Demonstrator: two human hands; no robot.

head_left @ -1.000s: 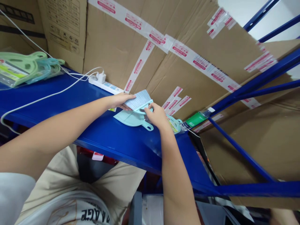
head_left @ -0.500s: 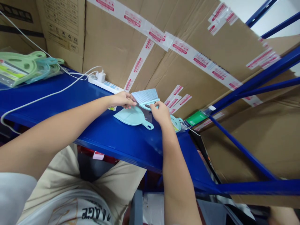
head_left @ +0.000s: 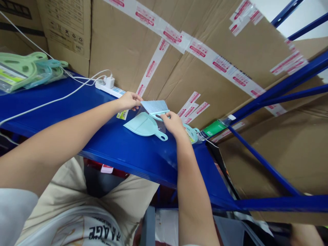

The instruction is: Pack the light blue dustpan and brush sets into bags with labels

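My right hand (head_left: 174, 122) is closed around the handle of a pale-blue hand brush (head_left: 156, 107). The brush is held on its side with the bristles toward the cardboard, off the table. My left hand (head_left: 130, 101) has its fingers curled together at the left tip of the bristles; what is between them, if anything, I cannot make out. Below the brush a light-turquoise dustpan (head_left: 143, 125) lies on the blue tabletop (head_left: 107, 136), its looped handle pointing right. A dark, see-through sheet (head_left: 161, 127) shows behind the dustpan, partly covered.
Bagged green and blue dustpans (head_left: 28, 70) lie at the far left. A white power strip (head_left: 110, 88) with cables sits against the cardboard (head_left: 205, 20). Under my left wrist is a yellow-green label (head_left: 122, 114). At right are another turquoise dustpan (head_left: 191, 132) and a green-labelled bottle (head_left: 216, 127).
My left hand has moved left and slightly up, from over the dustpan's edge to the bristle tip. The brush has shifted a little left with my right hand. More of the yellow-green label shows.
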